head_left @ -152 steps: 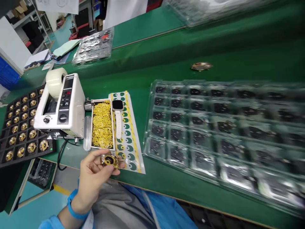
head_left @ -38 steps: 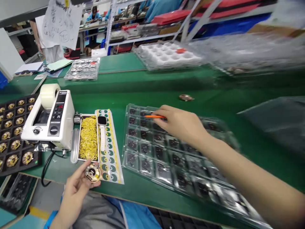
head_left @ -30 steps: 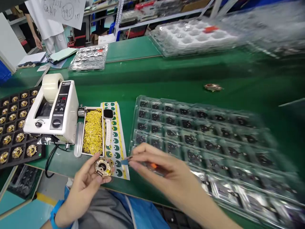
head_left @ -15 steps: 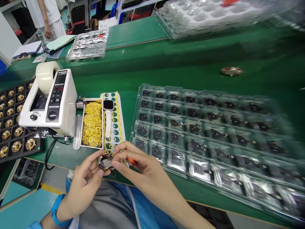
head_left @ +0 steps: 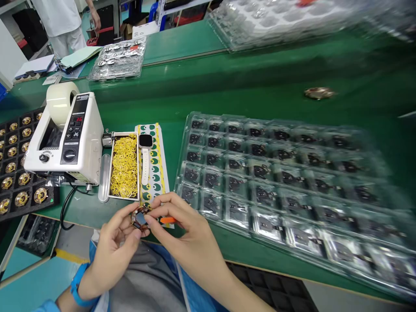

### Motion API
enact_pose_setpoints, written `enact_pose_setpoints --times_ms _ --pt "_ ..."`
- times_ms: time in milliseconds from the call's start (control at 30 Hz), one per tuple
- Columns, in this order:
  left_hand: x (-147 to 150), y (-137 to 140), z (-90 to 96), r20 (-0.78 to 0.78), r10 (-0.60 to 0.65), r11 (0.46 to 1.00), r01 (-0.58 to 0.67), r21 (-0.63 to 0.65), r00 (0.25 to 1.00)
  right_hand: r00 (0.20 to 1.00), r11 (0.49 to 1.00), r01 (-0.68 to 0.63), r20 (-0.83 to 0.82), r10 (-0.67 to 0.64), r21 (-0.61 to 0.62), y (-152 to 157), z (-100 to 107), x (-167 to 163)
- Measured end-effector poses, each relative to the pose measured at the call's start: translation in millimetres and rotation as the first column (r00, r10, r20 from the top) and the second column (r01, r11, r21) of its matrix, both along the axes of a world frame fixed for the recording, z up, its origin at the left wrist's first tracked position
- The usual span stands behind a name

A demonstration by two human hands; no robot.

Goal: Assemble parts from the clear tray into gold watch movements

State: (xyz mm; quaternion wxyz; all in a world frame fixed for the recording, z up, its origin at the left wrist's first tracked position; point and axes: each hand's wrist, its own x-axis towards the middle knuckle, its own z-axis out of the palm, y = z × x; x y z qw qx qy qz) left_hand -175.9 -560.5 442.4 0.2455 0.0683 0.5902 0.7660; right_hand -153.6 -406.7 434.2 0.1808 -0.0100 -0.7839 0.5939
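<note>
The left hand (head_left: 113, 245) pinched a round gold part (head_left: 139, 216) at the green surface (head_left: 201, 247) edge; the right hand (head_left: 182, 234) pinched an orange tool (head_left: 168, 220) against it.

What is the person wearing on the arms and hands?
Both hands, left hand and right hand, are bare, without gloves. The left wrist carries a blue wristband above a light blue sleeve edge. The right forearm is uncovered.

Green bench (head_left: 260, 78) fills the frame. Teal floor (head_left: 29, 281) lower left. White wall (head_left: 8, 56) at left edge. Shelving (head_left: 159, 8) top centre.
</note>
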Motion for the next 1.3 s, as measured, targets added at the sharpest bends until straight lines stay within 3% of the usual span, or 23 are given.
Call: enact_pose_setpoints --times_ms 333,567,833,967,1067,1133,1200,1300 --pt "-3 5 1.0 -0.034 0.088 0.992 -0.090 -0.089 0.996 0.998 0.984 -0.023 -0.053 0.033 0.175 -1 4 1" --pt "-6 13 2.8 -0.026 0.179 0.979 -0.181 -0.094 0.983 0.992 0.954 0.029 -0.124 0.008 0.298 -6 0 1" --pt "-6 16 1.1 0.015 0.218 0.971 -0.216 -0.100 0.976 0.995 0.972 0.066 -0.081 -0.049 0.225 -8 -3 -2" --pt "-3 13 -3.7 -0.004 0.189 0.975 -0.189 -0.119 0.982 0.999 0.981 -0.053 0.000 0.054 0.187 -5 -2 -5" --pt "-1 7 -7.2 -0.080 0.102 0.971 -0.116 -0.211 0.992 0.993 0.977 -0.121 0.011 0.121 0.178 -1 2 -4" --pt "-2 0 -5.4 -0.165 -0.025 0.939 -0.034 -0.343 0.986 0.990 0.952 -0.135 0.007 0.138 0.275 1 7 -2" --pt "-5 -7 0.5 -0.283 -0.164 0.881 0.011 -0.474 0.945 0.986 0.887 -0.133 -0.027 0.162 0.442 4 13 0" --pt "-11 -13 10.8 -0.489 -0.251 0.843 -0.060 -0.534 0.836 0.969 0.769 -0.070 -0.140 0.204 0.635 4 21 3"
